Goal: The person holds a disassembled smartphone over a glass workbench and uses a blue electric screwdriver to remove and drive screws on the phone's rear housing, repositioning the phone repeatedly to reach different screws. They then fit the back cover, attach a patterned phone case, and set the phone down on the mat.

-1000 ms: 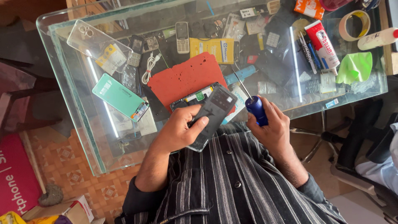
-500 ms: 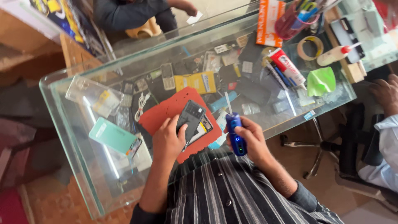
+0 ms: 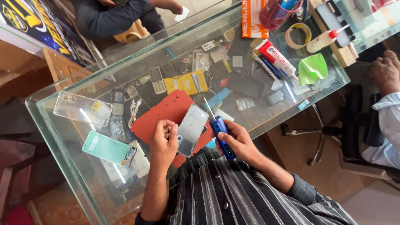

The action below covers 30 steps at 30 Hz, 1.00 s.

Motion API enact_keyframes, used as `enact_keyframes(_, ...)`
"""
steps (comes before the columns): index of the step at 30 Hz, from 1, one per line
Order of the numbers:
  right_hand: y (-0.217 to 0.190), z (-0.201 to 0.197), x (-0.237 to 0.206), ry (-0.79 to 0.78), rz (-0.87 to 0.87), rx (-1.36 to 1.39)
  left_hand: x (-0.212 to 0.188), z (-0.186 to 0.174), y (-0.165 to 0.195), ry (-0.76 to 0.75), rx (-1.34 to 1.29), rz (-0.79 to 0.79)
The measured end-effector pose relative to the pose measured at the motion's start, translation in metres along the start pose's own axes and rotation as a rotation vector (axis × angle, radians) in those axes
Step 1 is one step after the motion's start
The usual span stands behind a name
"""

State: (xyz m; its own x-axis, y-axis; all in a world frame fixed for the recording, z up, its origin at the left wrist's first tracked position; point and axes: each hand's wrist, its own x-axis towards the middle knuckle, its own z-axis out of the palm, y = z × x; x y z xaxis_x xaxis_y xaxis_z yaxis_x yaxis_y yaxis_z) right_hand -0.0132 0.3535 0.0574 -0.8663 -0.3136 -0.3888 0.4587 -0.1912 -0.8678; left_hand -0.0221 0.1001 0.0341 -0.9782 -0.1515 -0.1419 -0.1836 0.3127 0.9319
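A phone (image 3: 192, 129) lies with its pale, shiny back up, tilted on the red mat (image 3: 166, 112) near the front edge of the glass worktop (image 3: 62, 137), directly between the person's two hands. The left hand (image 3: 163, 141) is curled into a loose fist just beside the phone's lower left edge, its fingertips pinched together by that edge; whether they grip the phone or some small part cannot be told. The right hand (image 3: 238, 141) is clamped around a blue-handled screwdriver (image 3: 220, 135), whose thin metal shaft rises up and to the left past the phone's top right corner. The two hands stand apart, the phone separating them. To the left of the mat a teal phone (image 3: 109, 149) lies face up, and above it a clear phone case (image 3: 82, 109) rests on the glass. Under the glass top sit small keypad phones, a white cable (image 3: 134, 112) and a yellow box (image 3: 186, 82). Toward the far right of the worktop are a red-and-white tube (image 3: 276, 57), a green cloth (image 3: 313, 68), a roll of tape (image 3: 298, 35), a white glue bottle (image 3: 325, 39) and a pink cup (image 3: 277, 14) holding pens. At the right edge another person's hand (image 3: 385, 73) rests near a chair.
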Motion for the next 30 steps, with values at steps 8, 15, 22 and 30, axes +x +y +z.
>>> enact_keyframes(8, 0.002, 0.000, 0.005, -0.077, 0.046, 0.386, 0.006, 0.006, -0.021, -0.065, -0.284, -0.069)
enact_keyframes(15, -0.006, 0.003, 0.001, -0.127, 0.015, 0.463, -0.008, 0.003, -0.048, -0.152, -1.072, -0.139)
enact_keyframes(22, 0.007, 0.004, -0.009, -0.124, -0.058, 0.256, 0.002, 0.002, 0.017, -0.065, -1.218, -0.188)
enact_keyframes(30, 0.014, 0.021, -0.030, -0.208, -0.318, -0.877, 0.009, -0.014, 0.050, -0.256, -1.432, 0.123)
